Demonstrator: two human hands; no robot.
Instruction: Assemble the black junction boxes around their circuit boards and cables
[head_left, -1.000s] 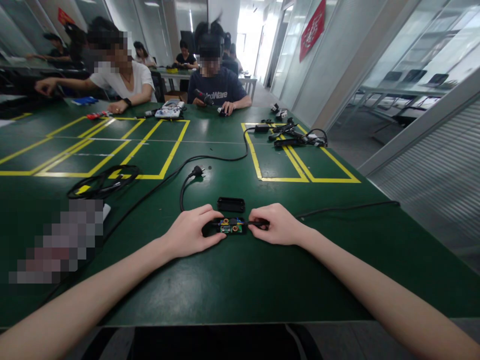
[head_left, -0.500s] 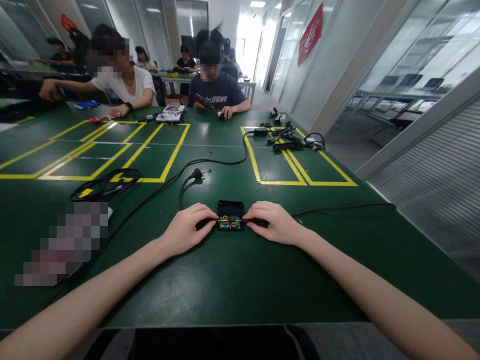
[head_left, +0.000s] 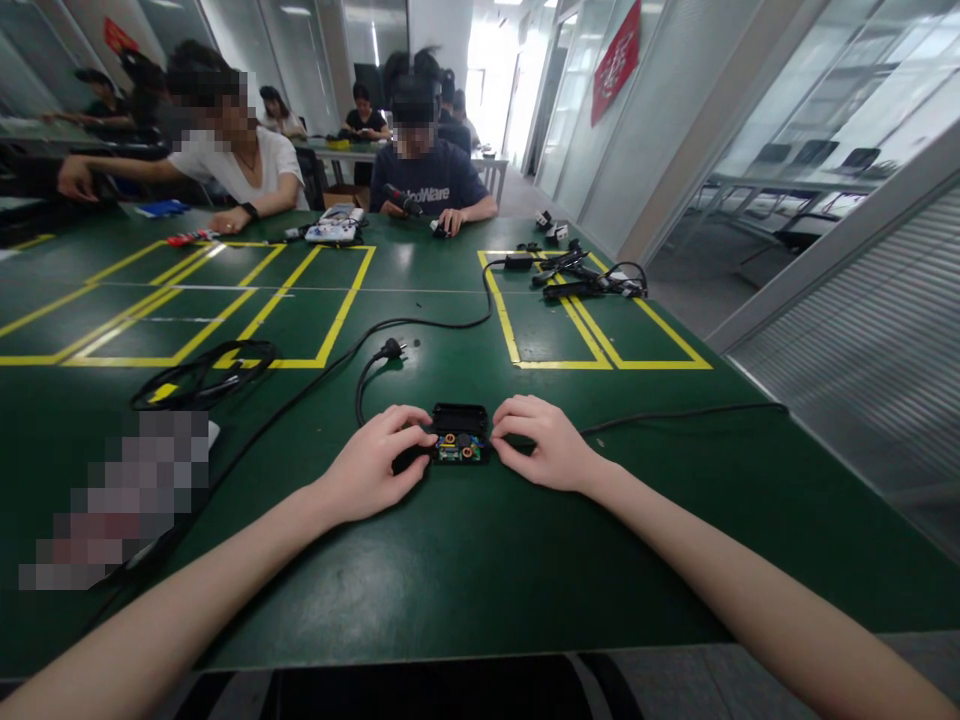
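Green workbench (head_left: 480,560) with yellow tape lines carries an opened black power adapter (head_left: 459,446), its circuit board showing; it has slid back against the loose black cover (head_left: 459,413). Left hand (head_left: 371,465) and right hand (head_left: 546,443) pinch its cable ends

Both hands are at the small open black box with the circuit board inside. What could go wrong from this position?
The left hand and right hand pinch the open box from both ends, so fingertips might touch the exposed circuit board. The black cable running off to the right could snag and drag the box.
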